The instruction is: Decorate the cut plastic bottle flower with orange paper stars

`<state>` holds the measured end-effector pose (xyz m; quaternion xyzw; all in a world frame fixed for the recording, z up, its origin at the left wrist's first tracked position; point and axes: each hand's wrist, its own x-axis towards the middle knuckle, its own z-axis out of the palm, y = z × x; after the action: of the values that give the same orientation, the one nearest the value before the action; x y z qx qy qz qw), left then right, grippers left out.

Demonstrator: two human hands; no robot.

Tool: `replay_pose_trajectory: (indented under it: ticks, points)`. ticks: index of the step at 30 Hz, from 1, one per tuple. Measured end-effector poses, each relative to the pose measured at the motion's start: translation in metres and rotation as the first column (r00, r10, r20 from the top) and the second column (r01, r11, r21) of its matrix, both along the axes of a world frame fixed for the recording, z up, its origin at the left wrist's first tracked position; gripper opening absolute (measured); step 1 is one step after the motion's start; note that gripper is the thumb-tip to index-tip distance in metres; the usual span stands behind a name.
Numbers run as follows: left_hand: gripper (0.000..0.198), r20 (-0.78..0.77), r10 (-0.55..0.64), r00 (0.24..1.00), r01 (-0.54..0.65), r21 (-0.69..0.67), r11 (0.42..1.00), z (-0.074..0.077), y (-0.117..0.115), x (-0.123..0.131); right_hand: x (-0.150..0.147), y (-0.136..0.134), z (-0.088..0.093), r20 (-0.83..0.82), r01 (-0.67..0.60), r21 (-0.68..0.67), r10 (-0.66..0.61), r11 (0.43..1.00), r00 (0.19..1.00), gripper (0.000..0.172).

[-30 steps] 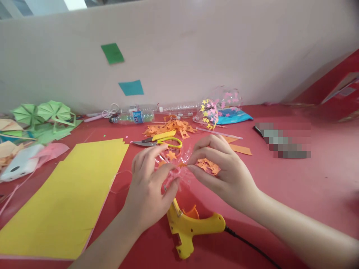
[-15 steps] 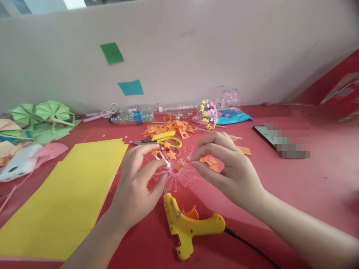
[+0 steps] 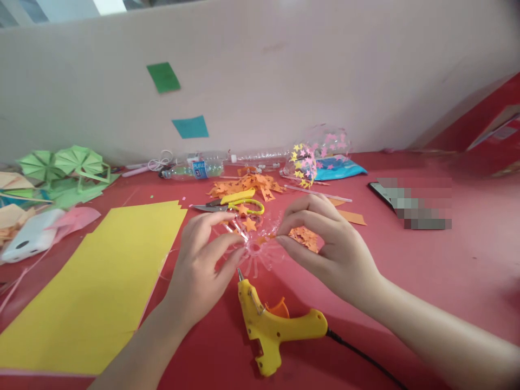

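And my left hand [image 3: 199, 265] pulls back, thumb and fingers apart, baring more clear plastic flower [image 3: 260, 254]; my right hand [image 3: 331, 238] pinches an orange paper bit [image 3: 271, 236].

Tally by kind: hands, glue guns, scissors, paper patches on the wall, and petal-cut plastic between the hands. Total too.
Left hand plus right hand: 2
Glue gun: 1
Scissors: 1
Green patch plus blue patch: 2
Petal-cut plastic: 1
Total: 7
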<state>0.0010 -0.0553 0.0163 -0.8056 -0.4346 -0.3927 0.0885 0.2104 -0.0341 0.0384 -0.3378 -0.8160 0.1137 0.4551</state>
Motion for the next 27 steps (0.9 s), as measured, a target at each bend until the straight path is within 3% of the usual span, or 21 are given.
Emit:
replay_pose_trajectory:
  ticks: [5,8,11,14,18,27]
  points:
    - [0.006,0.157,-0.019,0.987,0.044,-0.155,0.987,-0.001,-0.009,0.012,-0.004,-0.003,-0.002,-0.004,-0.030,0.020,0.030,0.999,1.000,0.010]
    - [0.008,0.280,0.014,0.960,0.099,-0.385,0.918,-0.007,-0.014,0.021,-0.007,-0.005,-0.007,-0.013,-0.054,0.041,0.055,0.998,0.998,0.011]
    - [0.011,0.420,0.101,0.902,0.144,-0.514,0.846,-0.011,-0.016,0.027,-0.009,-0.006,-0.011,-0.016,-0.087,0.018,0.087,0.996,0.996,0.012]
    - [0.021,0.477,0.138,0.868,0.162,-0.534,0.830,-0.013,-0.018,0.030,-0.010,-0.008,-0.014,-0.005,-0.096,-0.017,0.096,0.995,0.995,0.014]
    - [0.030,0.484,0.091,0.871,0.183,-0.491,0.852,-0.016,-0.018,0.032,-0.012,-0.009,-0.016,0.017,-0.080,-0.037,0.080,0.996,0.997,0.013]
    - [0.031,0.531,0.096,0.842,0.232,-0.518,0.824,-0.022,-0.020,0.033,-0.010,-0.012,-0.010,-0.074,-0.132,-0.060,0.128,0.989,0.989,0.015]
